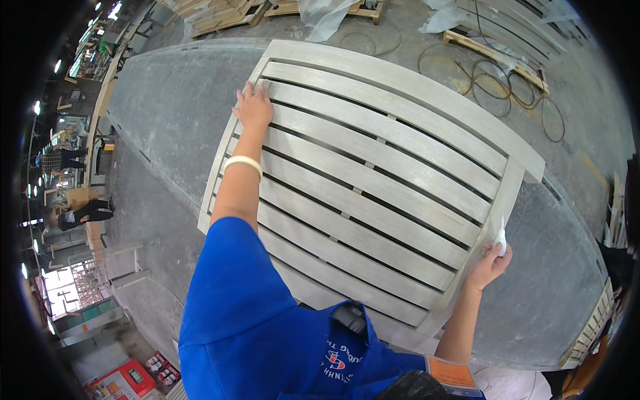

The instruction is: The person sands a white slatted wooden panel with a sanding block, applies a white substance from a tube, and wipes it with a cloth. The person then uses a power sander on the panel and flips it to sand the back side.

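Observation:
A large whitewashed wooden slatted panel [373, 160], like a table top, lies flat in front of me. My left hand [255, 108] rests with spread fingers on its far left corner, at the ends of the slats. At the panel's right side frame, my right hand [490, 267] is closed round a small white squeeze bottle [501, 245] with a thin pointed nozzle. The nozzle points away from me along the frame's edge. Whether its tip touches the wood, I cannot tell.
Beneath the panel is a grey work table [180, 93]. Black hoses [503, 83] coil on the floor at the far right, near a wooden pallet [497, 60]. Stacked wood [220, 17] stands at the back. Other people [83, 213] are in the distance at left.

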